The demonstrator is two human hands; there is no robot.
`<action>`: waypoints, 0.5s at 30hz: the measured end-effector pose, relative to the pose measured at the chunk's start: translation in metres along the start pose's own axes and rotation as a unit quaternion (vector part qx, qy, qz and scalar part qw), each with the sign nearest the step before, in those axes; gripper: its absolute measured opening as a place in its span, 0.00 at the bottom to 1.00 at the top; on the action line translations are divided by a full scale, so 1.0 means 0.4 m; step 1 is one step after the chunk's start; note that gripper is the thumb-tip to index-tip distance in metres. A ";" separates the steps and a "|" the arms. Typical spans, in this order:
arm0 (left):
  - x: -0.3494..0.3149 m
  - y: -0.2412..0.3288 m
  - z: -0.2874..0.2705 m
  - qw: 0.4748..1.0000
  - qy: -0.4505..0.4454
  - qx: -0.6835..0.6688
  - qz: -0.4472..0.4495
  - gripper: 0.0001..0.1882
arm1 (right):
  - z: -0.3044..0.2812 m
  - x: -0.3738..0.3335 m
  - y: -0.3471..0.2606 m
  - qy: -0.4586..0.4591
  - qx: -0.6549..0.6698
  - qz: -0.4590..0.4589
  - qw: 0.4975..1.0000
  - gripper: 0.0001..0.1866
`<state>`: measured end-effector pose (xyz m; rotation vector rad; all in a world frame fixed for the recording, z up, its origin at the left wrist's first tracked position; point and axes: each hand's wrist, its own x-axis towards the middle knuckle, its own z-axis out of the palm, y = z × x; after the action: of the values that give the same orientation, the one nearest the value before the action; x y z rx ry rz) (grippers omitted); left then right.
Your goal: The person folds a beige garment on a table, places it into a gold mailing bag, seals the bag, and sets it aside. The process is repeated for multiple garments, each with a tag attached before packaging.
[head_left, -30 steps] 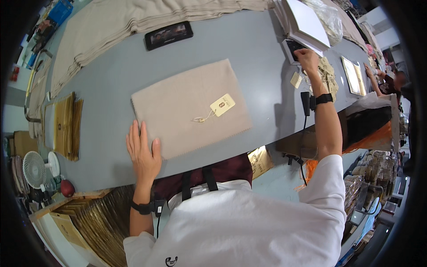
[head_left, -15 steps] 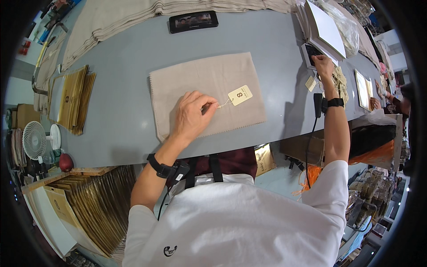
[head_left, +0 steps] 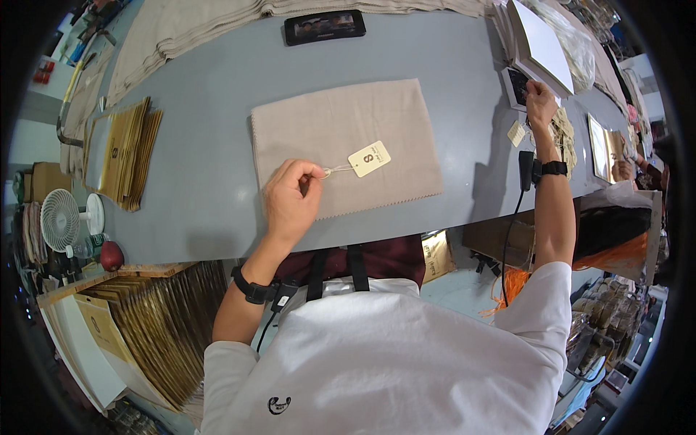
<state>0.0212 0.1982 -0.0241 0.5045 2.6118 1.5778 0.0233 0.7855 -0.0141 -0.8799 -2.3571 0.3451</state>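
Note:
A folded beige cloth (head_left: 391, 116) with a zigzag-cut edge lies flat on the grey table. Over its left part, my left hand (head_left: 291, 199) is closed in a pinch on the white string of a cream hang tag (head_left: 370, 158). The tag rests on the cloth, to the right of my fingers. Far to the right, my right hand (head_left: 541, 107) reaches to a small white-edged box (head_left: 516, 88) with a dark inside. Its fingers are pinched together at the box's right side; whatever they hold is too small to make out.
White booklets (head_left: 540, 47) stand behind the box, and a bunch of cream tags and strings (head_left: 562, 138) lies beside my right wrist. A black phone-like device (head_left: 325, 27) sits at the back. Gold packets (head_left: 123, 156) stand at left. Another person's hand (head_left: 622, 170) is far right.
My left hand has moved left with the string, and the tag has slid left across the cloth. My right hand stays at the small box; the whole view has shifted slightly.

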 end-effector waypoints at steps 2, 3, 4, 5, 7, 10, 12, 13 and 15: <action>-0.004 -0.008 -0.012 0.985 0.013 0.126 0.121 0.04 | -0.018 -0.024 -0.082 0.017 0.066 0.000 0.998 0.13; -0.007 -0.011 -0.018 0.968 0.019 0.192 0.162 0.06 | -0.022 -0.044 -0.135 -0.006 0.116 0.004 0.993 0.11; -0.009 -0.012 -0.023 0.968 0.013 0.191 0.165 0.06 | -0.021 -0.073 -0.194 -0.039 0.202 0.009 0.979 0.10; -0.012 -0.014 -0.029 0.969 0.006 0.189 0.160 0.07 | -0.022 -0.109 -0.257 -0.068 0.283 0.021 0.956 0.10; -0.015 -0.014 -0.036 0.970 -0.004 0.180 0.161 0.07 | -0.033 -0.222 -0.375 -0.170 0.323 -0.050 0.930 0.10; -0.014 -0.016 -0.039 0.971 -0.012 0.161 0.175 0.07 | -0.045 -0.459 -0.530 -0.325 0.425 -0.135 0.834 0.10; -0.014 -0.019 -0.044 0.973 -0.016 0.152 0.176 0.06 | -0.031 -0.559 -0.612 -0.459 0.391 -0.119 0.789 0.09; -0.014 -0.022 -0.049 0.970 -0.023 0.157 0.185 0.06 | -0.020 -0.588 -0.639 -0.462 0.346 -0.124 0.807 0.08; -0.016 -0.031 -0.068 0.967 -0.037 0.167 0.190 0.05 | -0.001 -0.630 -0.671 -0.455 0.297 -0.184 0.819 0.08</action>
<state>0.0186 0.1677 -0.0229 1.1229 2.8591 1.1526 0.0391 0.4178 -0.0103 0.1247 -2.8445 1.4983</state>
